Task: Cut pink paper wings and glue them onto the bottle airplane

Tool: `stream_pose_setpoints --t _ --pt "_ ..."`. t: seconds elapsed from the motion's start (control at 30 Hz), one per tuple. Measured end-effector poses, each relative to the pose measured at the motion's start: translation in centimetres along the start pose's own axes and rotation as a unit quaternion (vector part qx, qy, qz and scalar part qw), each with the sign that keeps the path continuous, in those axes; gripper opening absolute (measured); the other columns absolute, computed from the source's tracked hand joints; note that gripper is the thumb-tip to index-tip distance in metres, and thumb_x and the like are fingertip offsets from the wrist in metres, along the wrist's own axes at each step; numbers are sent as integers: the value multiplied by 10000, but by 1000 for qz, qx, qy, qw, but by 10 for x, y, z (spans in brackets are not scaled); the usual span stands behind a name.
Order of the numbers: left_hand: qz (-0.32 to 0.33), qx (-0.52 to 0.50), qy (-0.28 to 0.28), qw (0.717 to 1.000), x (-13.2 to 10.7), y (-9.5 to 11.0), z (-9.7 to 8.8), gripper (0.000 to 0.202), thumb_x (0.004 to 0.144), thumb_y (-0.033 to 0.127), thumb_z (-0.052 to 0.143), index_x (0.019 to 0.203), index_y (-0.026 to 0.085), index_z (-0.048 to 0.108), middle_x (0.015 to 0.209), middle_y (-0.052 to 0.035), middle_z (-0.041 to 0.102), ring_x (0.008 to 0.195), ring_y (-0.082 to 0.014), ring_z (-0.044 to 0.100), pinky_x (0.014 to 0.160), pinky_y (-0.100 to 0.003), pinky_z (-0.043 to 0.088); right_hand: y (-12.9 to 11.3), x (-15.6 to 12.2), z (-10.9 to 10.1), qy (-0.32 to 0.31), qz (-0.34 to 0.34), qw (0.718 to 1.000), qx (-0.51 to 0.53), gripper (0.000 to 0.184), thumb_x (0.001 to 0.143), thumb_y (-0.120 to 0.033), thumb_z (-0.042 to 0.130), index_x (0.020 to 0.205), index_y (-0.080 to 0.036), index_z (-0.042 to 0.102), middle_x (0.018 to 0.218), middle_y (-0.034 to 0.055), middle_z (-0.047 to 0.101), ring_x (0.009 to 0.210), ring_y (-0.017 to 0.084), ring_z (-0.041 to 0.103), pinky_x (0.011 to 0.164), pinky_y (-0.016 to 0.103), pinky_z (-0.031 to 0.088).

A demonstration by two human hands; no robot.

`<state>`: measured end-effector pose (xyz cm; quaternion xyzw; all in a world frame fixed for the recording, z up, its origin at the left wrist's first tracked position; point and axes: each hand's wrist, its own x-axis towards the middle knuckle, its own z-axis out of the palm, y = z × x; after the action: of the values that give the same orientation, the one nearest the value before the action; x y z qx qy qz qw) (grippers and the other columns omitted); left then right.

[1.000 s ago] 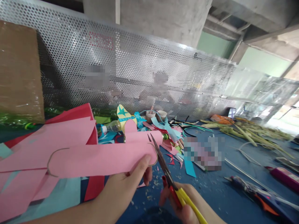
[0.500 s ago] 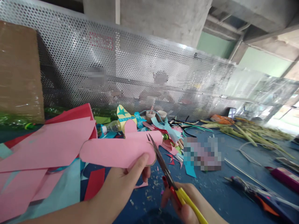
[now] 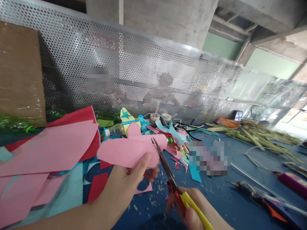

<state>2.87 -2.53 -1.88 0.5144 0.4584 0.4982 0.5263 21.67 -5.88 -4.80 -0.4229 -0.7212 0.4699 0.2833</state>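
Note:
My left hand (image 3: pixel 134 177) pinches a long, rounded pink paper cutout (image 3: pixel 122 151) between thumb and fingers, above the blue table. In my right hand (image 3: pixel 189 207) are scissors (image 3: pixel 171 179) with yellow and red handles. Their blades point up and away, slightly parted at the tips, beside the cutout's right end; whether they touch the paper I cannot tell. Behind the cutout lies a pink-wrapped bottle (image 3: pixel 153 139) with a green cap and a rounded pink piece standing on it. A yellow bottle plane with blue stars (image 3: pixel 127 123) is just beyond.
Pink and red paper sheets (image 3: pixel 59 143) pile up at the left, by a cardboard panel (image 3: pixel 21 73). Paper scraps (image 3: pixel 176 163) litter the middle. A glue gun (image 3: pixel 259 198) lies at the right, with dried stalks (image 3: pixel 261 134) farther back. A perforated metal screen (image 3: pixel 144 70) stands behind.
My left hand has turned the pink cutout, so its left end has swung in to the right and looks shorter. The scissors and my right hand have hardly moved.

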Motion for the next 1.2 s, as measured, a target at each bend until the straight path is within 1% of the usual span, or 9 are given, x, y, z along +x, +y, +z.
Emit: stream_pose_setpoints --t 0.13,0.3,0.4,0.47,0.53,0.73,0.93,1.07,1.2 --pt "-7 1 5 1000 0 2 0 268 791 427 603 702 190 691 662 -20 724 636 -175 672 602 -248 541 -2 0 0 1 -15 1000 -27 826 749 -880 221 792 -144 591 521 -59 324 454 91 306 469 259 269" --pt "-20 -14 -12 1000 0 2 1 266 762 428 629 666 197 719 652 -18 745 649 -188 693 630 -256 556 -2 3 -2 -9 -29 999 -33 843 733 -891 207 839 -143 582 520 -66 331 412 81 315 445 261 268" --pt "-57 0 -20 998 -2 -1 2 280 771 450 632 687 205 737 682 -22 762 678 -198 707 633 -258 556 0 2 -2 -24 -38 999 -22 847 730 -893 205 890 -150 578 543 -62 334 404 79 309 400 239 246" --pt "-78 13 -16 997 -3 -2 2 285 785 450 630 691 207 745 694 -24 767 689 -200 712 634 -254 555 1 1 -2 -26 -25 999 -9 846 735 -891 215 936 -154 579 580 -59 338 401 72 317 375 219 235" --pt "-76 10 -19 997 -4 -2 2 277 793 433 633 676 210 748 690 -21 767 685 -194 713 641 -247 555 3 0 -1 -28 -21 999 -5 843 738 -889 228 964 -158 581 598 -59 337 396 66 318 369 210 237" --pt "-57 -14 -30 998 -4 -4 0 253 779 450 667 713 222 754 676 -6 765 660 -171 709 629 -217 555 11 5 -1 -25 -97 995 -18 812 776 -850 231 978 -139 564 554 -69 335 396 85 330 408 236 288" --pt "-77 -8 -44 996 -5 -6 -1 336 767 522 664 794 202 764 731 -44 775 718 -196 714 665 -242 564 15 9 -1 -29 -86 996 4 810 755 -864 245 962 -143 551 530 -74 321 375 84 323 360 215 260" --pt "-69 1 -39 997 -5 -8 -2 334 773 520 660 787 202 761 726 -43 773 694 -184 708 643 -228 559 16 11 -1 -37 -83 996 20 797 736 -871 278 950 -151 544 493 -81 302 365 91 315 348 223 213" --pt "-69 -8 -38 997 -4 -8 -1 307 775 500 665 774 208 760 712 -29 771 671 -167 705 623 -205 554 16 8 -1 -30 -84 996 23 764 748 -857 305 949 -162 549 525 -80 288 388 86 317 371 221 212"
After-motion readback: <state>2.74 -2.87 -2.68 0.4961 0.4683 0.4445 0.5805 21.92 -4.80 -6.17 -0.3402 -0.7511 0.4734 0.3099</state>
